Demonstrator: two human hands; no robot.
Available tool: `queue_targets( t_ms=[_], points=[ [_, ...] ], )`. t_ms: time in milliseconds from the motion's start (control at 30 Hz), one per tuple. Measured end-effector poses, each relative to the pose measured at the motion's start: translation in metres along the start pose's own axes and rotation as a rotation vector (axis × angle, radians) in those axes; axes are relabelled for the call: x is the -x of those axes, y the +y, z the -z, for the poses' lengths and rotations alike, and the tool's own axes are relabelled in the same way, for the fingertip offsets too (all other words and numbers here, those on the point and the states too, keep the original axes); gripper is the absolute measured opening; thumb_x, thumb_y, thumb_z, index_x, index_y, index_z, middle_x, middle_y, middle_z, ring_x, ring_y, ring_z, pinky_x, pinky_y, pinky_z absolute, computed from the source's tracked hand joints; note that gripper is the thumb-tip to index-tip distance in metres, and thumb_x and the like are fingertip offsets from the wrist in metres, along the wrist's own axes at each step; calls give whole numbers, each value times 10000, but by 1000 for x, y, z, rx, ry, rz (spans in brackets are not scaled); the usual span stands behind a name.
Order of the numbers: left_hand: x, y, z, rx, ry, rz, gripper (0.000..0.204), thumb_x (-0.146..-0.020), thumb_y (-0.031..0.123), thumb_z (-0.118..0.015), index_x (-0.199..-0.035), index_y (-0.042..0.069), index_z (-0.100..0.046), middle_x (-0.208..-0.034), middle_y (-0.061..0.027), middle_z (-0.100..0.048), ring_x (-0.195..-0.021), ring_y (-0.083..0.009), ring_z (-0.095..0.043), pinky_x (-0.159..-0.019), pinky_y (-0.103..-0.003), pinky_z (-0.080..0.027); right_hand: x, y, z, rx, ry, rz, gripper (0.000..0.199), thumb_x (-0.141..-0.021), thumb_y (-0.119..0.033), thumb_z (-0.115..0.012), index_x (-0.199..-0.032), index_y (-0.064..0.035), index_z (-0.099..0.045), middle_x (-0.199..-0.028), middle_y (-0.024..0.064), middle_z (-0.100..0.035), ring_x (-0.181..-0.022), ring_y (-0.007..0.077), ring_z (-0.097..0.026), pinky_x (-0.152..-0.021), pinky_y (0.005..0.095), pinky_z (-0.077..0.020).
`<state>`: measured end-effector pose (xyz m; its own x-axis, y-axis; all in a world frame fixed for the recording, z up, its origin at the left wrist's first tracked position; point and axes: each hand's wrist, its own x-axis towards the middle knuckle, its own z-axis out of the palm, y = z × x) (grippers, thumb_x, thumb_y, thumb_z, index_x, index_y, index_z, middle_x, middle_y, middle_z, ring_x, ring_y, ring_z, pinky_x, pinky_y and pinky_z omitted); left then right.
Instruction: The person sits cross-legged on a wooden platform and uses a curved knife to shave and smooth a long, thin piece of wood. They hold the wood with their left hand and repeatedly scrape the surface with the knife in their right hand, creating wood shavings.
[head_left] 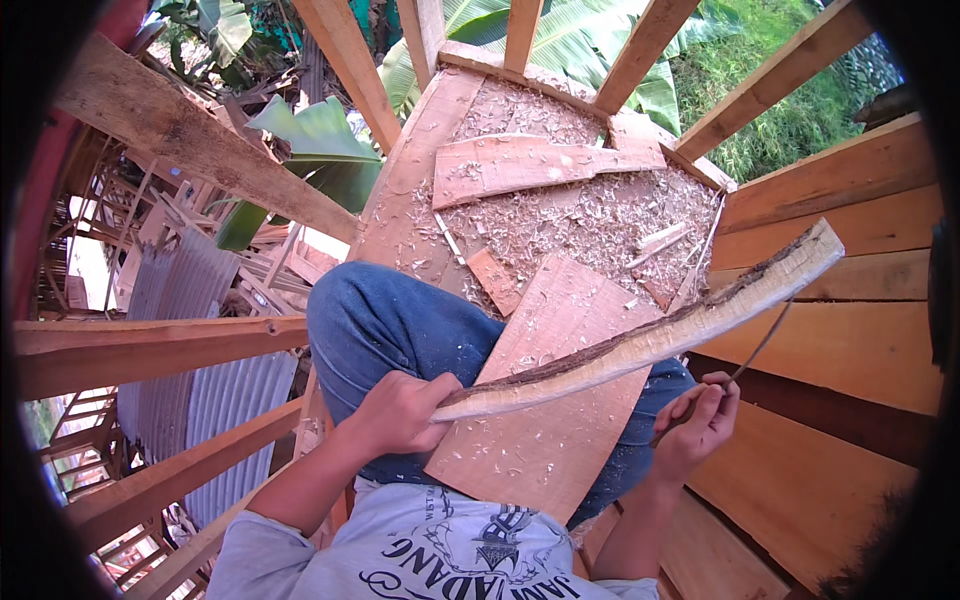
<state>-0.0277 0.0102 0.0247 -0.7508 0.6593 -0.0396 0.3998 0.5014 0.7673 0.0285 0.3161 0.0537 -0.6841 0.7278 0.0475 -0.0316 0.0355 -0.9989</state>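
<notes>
My left hand is closed round the near end of a long, slightly curved wood strip with dark bark along one edge. The strip slants up to the right, over a flat wooden board lying across my lap. In my closed right hand is a long, thin, dark blade-like tool, seen nearly edge-on. Its tip reaches up near the far part of the strip; whether they touch, I cannot tell. Small shavings lie on the board.
Beyond my knees, wood shavings cover the floor around a shaped plank and a small wood block. Wooden posts and rails stand at the left. A plank wall rises close on the right.
</notes>
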Motion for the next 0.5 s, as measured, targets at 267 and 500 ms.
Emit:
queue_targets(
  t_ms=[267,500],
  points=[
    [-6,6,-6,-38,95,20,242,-705,143,-728,-842,49,-552,-586,-106,-568,-522,-305,-602,-460,-368,-443,30,-2,6,525,-624,354,144,-914,-142,-565,-911,-4,-524,-653,74,-475,-493,194,-479,-473,301,-381],
    [-7,9,-5,-80,76,25,311,-738,265,-763,-860,59,-564,-590,-91,-586,-507,-271,-610,-460,-354,-446,63,7,-8,399,-600,6,131,-880,-129,-605,-905,-3,-578,-658,95,-537,-526,230,-537,-509,298,-422]
  ],
)
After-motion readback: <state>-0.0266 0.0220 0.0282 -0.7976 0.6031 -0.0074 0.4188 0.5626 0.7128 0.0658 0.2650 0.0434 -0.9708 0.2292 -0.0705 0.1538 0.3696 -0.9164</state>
